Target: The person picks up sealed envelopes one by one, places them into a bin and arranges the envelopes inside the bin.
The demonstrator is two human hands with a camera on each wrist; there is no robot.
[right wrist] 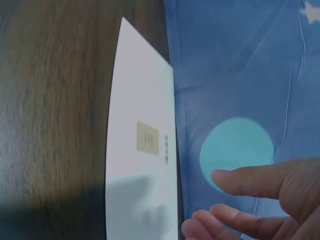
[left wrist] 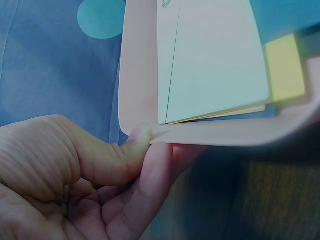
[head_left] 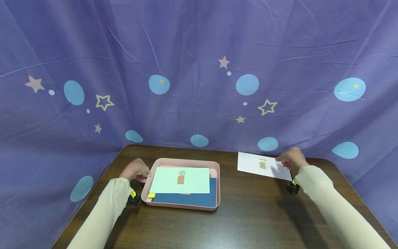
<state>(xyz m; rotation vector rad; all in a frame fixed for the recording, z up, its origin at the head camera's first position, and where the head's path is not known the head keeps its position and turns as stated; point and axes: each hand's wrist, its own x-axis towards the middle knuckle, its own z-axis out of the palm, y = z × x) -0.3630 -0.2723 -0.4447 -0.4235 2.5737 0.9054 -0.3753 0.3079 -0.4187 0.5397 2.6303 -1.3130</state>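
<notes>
A shallow pink tray [head_left: 183, 161] sits left of centre on the table. My left hand [head_left: 138, 170] pinches its left rim between thumb and fingers, as the left wrist view shows close up. On top in the tray lies a pale green envelope [head_left: 168, 176] with a small printed mark, over a blue sheet-like item [head_left: 199, 200]; a bit of yellow paper [left wrist: 286, 67] sticks out below it. At the back right, a flat white envelope or card [head_left: 250, 163] bears a small tan square. Over its right end hovers my right hand [head_left: 292, 158], thumb and fingers apart, holding nothing.
The dark wooden table [head_left: 242, 211] ends at the back against a blue-purple curtain [head_left: 192, 114] printed with stars and dots. Bare tabletop lies between the tray and the white item.
</notes>
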